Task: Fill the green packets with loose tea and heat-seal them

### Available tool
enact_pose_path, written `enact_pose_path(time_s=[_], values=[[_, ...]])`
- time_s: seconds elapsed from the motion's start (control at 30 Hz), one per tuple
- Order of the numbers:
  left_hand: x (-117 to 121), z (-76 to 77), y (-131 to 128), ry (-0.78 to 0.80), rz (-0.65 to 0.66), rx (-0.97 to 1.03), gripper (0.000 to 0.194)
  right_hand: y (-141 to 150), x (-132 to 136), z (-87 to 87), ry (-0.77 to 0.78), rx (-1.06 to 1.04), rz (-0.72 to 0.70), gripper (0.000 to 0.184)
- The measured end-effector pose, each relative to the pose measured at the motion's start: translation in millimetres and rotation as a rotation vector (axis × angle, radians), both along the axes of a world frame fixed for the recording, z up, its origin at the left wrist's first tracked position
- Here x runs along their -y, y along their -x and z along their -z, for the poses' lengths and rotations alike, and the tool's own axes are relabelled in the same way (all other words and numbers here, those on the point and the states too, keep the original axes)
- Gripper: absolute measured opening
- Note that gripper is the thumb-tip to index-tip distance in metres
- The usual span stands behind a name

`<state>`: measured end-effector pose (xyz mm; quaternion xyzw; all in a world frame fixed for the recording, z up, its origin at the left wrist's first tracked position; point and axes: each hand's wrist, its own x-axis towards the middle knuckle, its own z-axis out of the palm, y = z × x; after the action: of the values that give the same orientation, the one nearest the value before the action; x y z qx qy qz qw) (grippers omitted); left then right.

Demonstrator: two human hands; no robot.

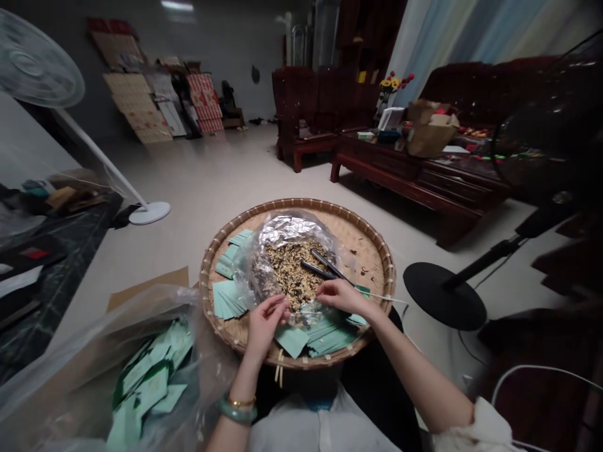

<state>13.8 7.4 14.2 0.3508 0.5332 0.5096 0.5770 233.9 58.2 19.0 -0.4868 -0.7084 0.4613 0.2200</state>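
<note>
A round woven bamboo tray [377,242] sits in front of me. On it a clear plastic bag [287,227] lies open around a heap of loose, dry tan and dark bits [287,267]. My left hand [267,317] is at the heap's near edge, thumb and fingers pinched together. Opposite it my right hand [342,295] is closed in a similar pinch; what either holds is too small to make out. A black two-armed tool like a hair straightener [320,270] rests on the heap by my right hand. Pale green packets [330,336] lie fanned along the tray's near side, others [228,300] at its left.
Left of the tray, a large clear plastic bag [207,351] contains more green packets [153,380]. A white standing fan [149,212] is at the left, a black fan base [445,295] at the right. Beyond are a dark wooden table [400,169] and stacked boxes [136,107].
</note>
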Motion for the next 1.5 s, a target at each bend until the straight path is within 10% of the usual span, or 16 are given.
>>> enact_pose_path(time_s=[0.2,0.4,0.63,1.03,1.5], values=[[0.2,7.1,1.3,-0.105,0.109,-0.304,0.029,3.6,17.5,-1.3,-0.195,0.203,-0.073,0.016],[20.2,-6.8,14.3,-0.324,0.593,-0.767,0.046,15.9,24.7,-1.8,-0.209,0.180,-0.087,0.007],[27.6,-9.6,5.0,-0.214,0.666,-0.910,0.013,20.4,28.2,0.8,-0.207,0.168,-0.056,0.010],[17.2,-38.3,6.1,-0.265,-0.144,-0.295,0.030,45.3,25.6,18.4,0.094,-0.398,0.241,0.053],[5.2,20.4,-11.6,-0.247,-0.142,-0.253,0.032,56.9,20.1,35.9,-0.422,-0.179,0.447,0.044]])
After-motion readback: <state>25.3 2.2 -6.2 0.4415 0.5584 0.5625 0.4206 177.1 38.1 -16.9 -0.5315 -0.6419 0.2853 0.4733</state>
